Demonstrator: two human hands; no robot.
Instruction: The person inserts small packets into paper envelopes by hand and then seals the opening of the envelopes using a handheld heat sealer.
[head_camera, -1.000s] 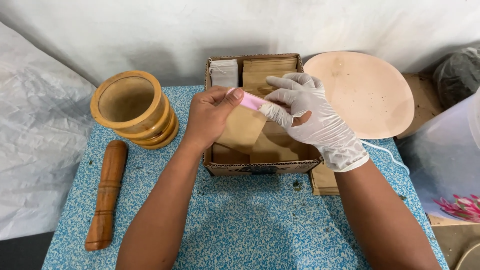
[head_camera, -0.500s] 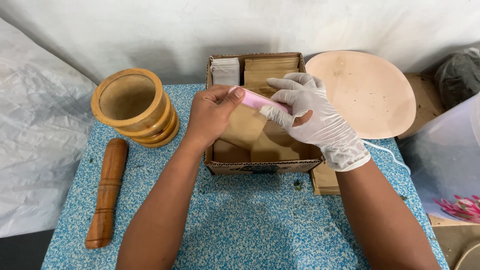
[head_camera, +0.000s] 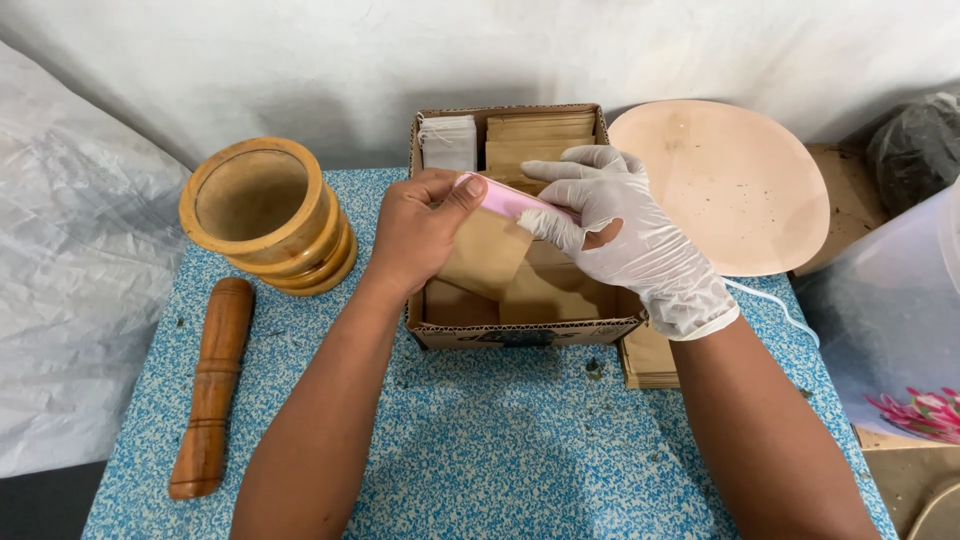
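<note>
Both hands over the cardboard box (head_camera: 520, 335) at the table's (head_camera: 480, 450) back edge. Bare left hand (head_camera: 420, 235) pinches a brown paper pouch (head_camera: 487, 255) plus the left end of a pink sealer (head_camera: 510, 200). Gloved right hand (head_camera: 625, 235) grips the sealer's right end, fingers curled around it. Wooden mortar (head_camera: 265, 215) near back-left corner, pestle (head_camera: 212, 385) along left edge, round tray (head_camera: 725, 185) beyond the right edge

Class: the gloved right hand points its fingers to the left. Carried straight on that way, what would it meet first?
Most likely the bare left hand, which grips the same pink strip close beside the right hand. Depth is hard to judge from above.
</note>
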